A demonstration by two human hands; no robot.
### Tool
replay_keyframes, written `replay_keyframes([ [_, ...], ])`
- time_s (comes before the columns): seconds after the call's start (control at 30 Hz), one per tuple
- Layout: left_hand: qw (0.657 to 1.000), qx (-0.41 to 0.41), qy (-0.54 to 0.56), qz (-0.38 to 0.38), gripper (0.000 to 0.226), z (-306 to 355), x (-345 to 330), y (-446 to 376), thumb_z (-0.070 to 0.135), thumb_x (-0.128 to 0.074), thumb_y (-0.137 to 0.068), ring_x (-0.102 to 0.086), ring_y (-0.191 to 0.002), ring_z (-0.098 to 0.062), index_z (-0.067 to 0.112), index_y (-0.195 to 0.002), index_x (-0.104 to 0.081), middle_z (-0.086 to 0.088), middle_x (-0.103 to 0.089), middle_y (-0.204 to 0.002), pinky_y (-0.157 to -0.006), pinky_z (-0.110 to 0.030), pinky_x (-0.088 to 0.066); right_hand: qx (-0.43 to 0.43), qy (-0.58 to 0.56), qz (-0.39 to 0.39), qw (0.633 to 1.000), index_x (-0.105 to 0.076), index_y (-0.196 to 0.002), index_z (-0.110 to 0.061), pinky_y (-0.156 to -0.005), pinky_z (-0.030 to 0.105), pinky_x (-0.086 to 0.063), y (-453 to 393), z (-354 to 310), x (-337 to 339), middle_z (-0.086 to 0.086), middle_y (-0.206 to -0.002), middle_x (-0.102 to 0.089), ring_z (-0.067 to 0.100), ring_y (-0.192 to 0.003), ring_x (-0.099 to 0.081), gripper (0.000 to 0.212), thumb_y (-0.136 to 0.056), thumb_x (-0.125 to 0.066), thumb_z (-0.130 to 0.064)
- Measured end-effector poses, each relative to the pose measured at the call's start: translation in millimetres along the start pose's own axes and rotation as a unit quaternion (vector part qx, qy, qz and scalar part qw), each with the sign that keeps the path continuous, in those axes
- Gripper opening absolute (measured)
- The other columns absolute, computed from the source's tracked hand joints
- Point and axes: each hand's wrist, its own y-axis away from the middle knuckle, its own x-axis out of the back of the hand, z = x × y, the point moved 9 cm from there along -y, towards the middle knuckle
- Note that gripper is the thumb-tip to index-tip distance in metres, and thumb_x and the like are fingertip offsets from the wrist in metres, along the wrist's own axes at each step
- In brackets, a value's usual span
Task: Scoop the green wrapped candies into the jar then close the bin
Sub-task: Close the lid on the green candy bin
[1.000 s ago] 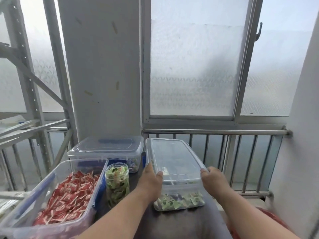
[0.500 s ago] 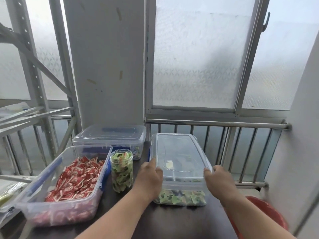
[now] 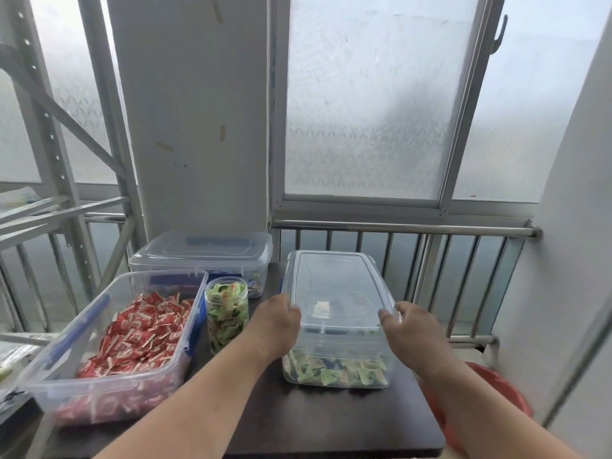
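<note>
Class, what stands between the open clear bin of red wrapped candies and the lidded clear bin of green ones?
In the head view, a clear plastic jar of green wrapped candies stands there on the dark table.

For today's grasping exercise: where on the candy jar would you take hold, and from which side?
Wrap the jar round its straight, upright wall from the near right, where dark table is bare. The red-candy bin crowds its left, and its open top offers no lid to pinch.
</note>
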Motion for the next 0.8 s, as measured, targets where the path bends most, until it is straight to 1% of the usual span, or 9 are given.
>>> replay_keyframes([
  [0.1, 0.999, 0.009, -0.026, -0.019, 0.042, -3, -3, 8, 0.025, -0.038, -0.11, -0.053, -0.133, -0.033, 0.001, -0.141, -0.053, -0.018, -0.057, -0.146, -0.11, -0.039, -0.042, 0.008, 0.017, -0.015, 1.0, -0.064, -0.126, -0.013, -0.093, 0.038, -0.048, 6, 3, -2, 0.008, -0.12, -0.07, 0.03, -0.116, -0.06, 0.051, -0.095, -0.051, -0.052],
  [0.2, 0.999, -0.006, -0.04, -0.017, 0.043, -3, -4, 8, 0.027, -0.038, -0.11, -0.053, -0.132, -0.032, 0.001, -0.141, -0.053, -0.017, -0.057, -0.146, -0.109, -0.039, -0.042, 0.029, 0.024, -0.011, 0.999, -0.066, -0.124, -0.014, -0.091, 0.038, -0.048, 13, 1, 1, 0.006, -0.119, -0.071, 0.028, -0.114, -0.061, 0.049, -0.097, -0.049, -0.052],
  [0.3, 0.996, -0.028, -0.079, 0.0, 0.039, 1, -3, -7, 0.033, -0.041, -0.106, -0.058, -0.114, -0.028, 0.004, -0.128, -0.058, -0.016, -0.06, -0.133, -0.096, -0.038, -0.046, 0.037, 0.022, -0.019, 0.999, -0.063, -0.122, -0.023, -0.089, 0.039, -0.051, 11, 1, -3, 0.001, -0.114, -0.069, 0.024, -0.105, -0.061, 0.047, -0.095, -0.045, -0.057],
  [0.37, 0.995, -0.063, -0.083, 0.009, 0.049, 11, -4, -21, 0.042, -0.043, -0.103, -0.055, -0.121, -0.026, 0.009, -0.138, -0.053, -0.01, -0.056, -0.139, -0.102, -0.04, -0.046, 0.066, -0.002, -0.02, 0.998, -0.059, -0.124, -0.032, -0.089, 0.038, -0.051, -1, -9, -6, -0.005, -0.115, -0.065, 0.019, -0.103, -0.059, 0.044, -0.092, -0.044, -0.057],
  [0.47, 0.992, -0.085, -0.089, -0.012, 0.072, 23, -11, -52, 0.051, -0.043, -0.101, -0.033, -0.153, -0.028, 0.015, -0.163, -0.032, -0.006, -0.034, -0.167, -0.124, -0.049, -0.031, 0.09, -0.009, -0.022, 0.996, -0.045, -0.147, -0.022, -0.111, 0.04, -0.038, -44, -23, -17, -0.001, -0.143, -0.05, 0.021, -0.133, -0.045, 0.061, -0.094, -0.042, -0.054],
  [0.53, 0.991, -0.048, -0.116, -0.047, 0.078, 17, -22, -71, 0.053, -0.042, -0.103, -0.021, -0.159, -0.03, 0.011, -0.166, -0.024, -0.008, -0.021, -0.174, -0.128, -0.051, -0.024, 0.071, 0.024, -0.064, 0.995, -0.043, -0.147, -0.015, -0.115, 0.043, -0.033, -76, -23, -36, 0.004, -0.152, -0.041, 0.026, -0.139, -0.039, 0.065, -0.095, -0.037, -0.053],
  [0.63, 0.985, -0.029, -0.156, -0.065, 0.08, 13, -35, -80, 0.053, -0.039, -0.105, -0.018, -0.16, -0.031, 0.008, -0.167, -0.018, -0.009, -0.013, -0.176, -0.13, -0.049, -0.02, 0.06, 0.137, -0.131, 0.98, -0.053, -0.126, -0.009, -0.1, 0.044, -0.044, -94, -17, -65, 0.012, -0.136, -0.049, 0.033, -0.12, -0.051, 0.047, -0.098, -0.032, -0.04],
  [0.7, 0.983, -0.031, -0.168, -0.062, 0.08, 13, -38, -81, 0.051, -0.037, -0.106, -0.012, -0.162, -0.03, 0.006, -0.168, -0.013, -0.01, -0.006, -0.177, -0.13, -0.047, -0.017, 0.081, 0.182, -0.116, 0.973, -0.057, -0.115, -0.012, -0.094, 0.045, -0.046, -95, -19, -68, 0.011, -0.122, -0.051, 0.032, -0.111, -0.052, 0.042, -0.097, -0.026, -0.032],
  [0.8, 0.985, -0.035, -0.157, -0.065, 0.079, 10, -38, -85, 0.051, -0.037, -0.107, -0.009, -0.162, -0.028, 0.007, -0.168, -0.013, -0.009, -0.004, -0.177, -0.13, -0.044, -0.013, 0.09, 0.149, -0.083, 0.981, -0.061, -0.104, -0.005, -0.09, 0.041, -0.048, -93, -21, -63, 0.013, -0.111, -0.053, 0.034, -0.105, -0.053, 0.032, -0.095, -0.031, -0.013],
])
